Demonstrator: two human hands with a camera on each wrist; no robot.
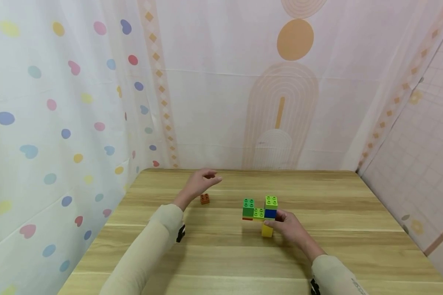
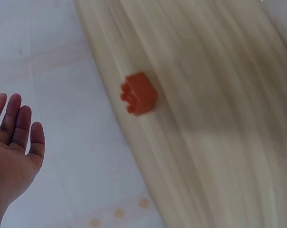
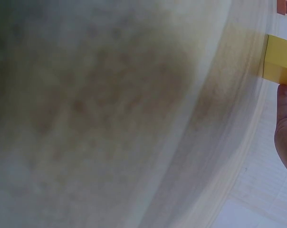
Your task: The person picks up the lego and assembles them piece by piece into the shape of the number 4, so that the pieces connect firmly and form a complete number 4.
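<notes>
My right hand (image 1: pixel 292 228) grips a built piece of toy bricks, thumb and fingers at its right column. That column has a lime brick (image 1: pixel 271 201) on top, a blue brick (image 1: pixel 270 213) under it and a yellow brick (image 1: pixel 267 230) at the bottom. A lower lime brick (image 1: pixel 258 212) links it to a green brick (image 1: pixel 248 207) on the left, with a thin red-orange layer beneath. In the left wrist view my left hand (image 2: pixel 17 152) has its fingers loosely extended, holding nothing. Near it, a single orange-brown brick (image 1: pixel 204 199) lies on the table, studs showing.
The wooden table (image 1: pixel 229 262) has its far edge against a patterned curtain (image 1: pixel 214 102). A dotted curtain (image 1: pixel 59 155) hangs along the left side, and another pale patterned sheet (image 1: pixel 421 164) along the right.
</notes>
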